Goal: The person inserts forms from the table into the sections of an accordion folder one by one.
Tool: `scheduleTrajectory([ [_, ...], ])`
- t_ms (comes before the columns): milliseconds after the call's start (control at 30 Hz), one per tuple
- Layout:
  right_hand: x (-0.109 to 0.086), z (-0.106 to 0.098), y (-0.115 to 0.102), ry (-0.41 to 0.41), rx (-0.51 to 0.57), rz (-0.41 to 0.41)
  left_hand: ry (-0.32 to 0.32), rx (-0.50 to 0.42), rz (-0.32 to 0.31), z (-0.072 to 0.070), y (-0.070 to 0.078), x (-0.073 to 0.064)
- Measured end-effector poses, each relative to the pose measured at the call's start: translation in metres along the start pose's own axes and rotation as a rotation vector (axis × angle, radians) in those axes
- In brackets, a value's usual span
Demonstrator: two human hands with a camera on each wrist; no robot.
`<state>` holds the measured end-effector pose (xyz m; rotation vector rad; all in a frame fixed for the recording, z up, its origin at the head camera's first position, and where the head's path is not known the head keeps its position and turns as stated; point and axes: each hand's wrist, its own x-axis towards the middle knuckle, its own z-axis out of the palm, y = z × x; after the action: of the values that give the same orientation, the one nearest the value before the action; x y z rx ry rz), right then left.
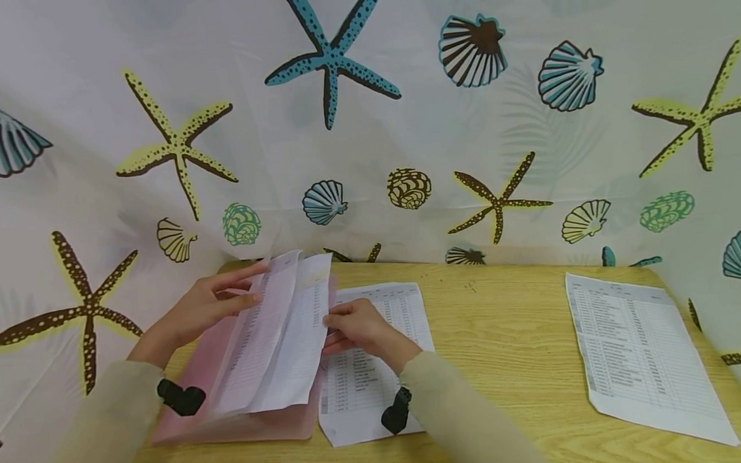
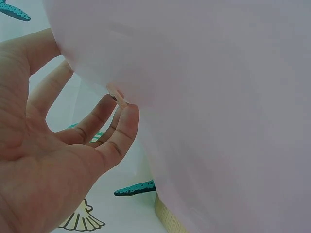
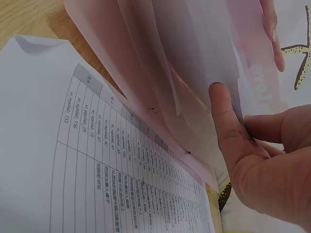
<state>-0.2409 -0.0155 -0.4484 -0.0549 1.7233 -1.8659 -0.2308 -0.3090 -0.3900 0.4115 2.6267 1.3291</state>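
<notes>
A pink translucent folder (image 1: 291, 425) lies on the left of the table with its front cover (image 2: 209, 111) lifted. At the cover's left edge, my left hand (image 1: 216, 298) pinches the plastic between thumb and fingers. Inside the folder, a white printed sheet (image 1: 309, 336) stands tilted up. My right hand (image 1: 364, 325) pinches that sheet's right edge, thumb on one face and fingers on the other, as the right wrist view shows. Beneath the right hand, another printed sheet (image 1: 376, 401) lies flat, touching the folder's right side.
A further printed table sheet (image 1: 651, 358) lies at the right side of the wooden table (image 1: 503, 343). A white curtain (image 1: 368, 150) with starfish and shells hangs behind and around the table. Black wrist cameras are strapped at both sleeves.
</notes>
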Motion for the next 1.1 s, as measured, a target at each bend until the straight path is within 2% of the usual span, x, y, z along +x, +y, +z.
scheduleTrajectory([
  [600,0.003,0.016,0.001,0.027,-0.013,0.001,0.003,-0.015,0.006,0.000,0.001,0.000],
  [1100,0.008,0.027,0.001,0.007,-0.013,0.002,-0.003,-0.016,0.012,-0.002,0.003,-0.002],
])
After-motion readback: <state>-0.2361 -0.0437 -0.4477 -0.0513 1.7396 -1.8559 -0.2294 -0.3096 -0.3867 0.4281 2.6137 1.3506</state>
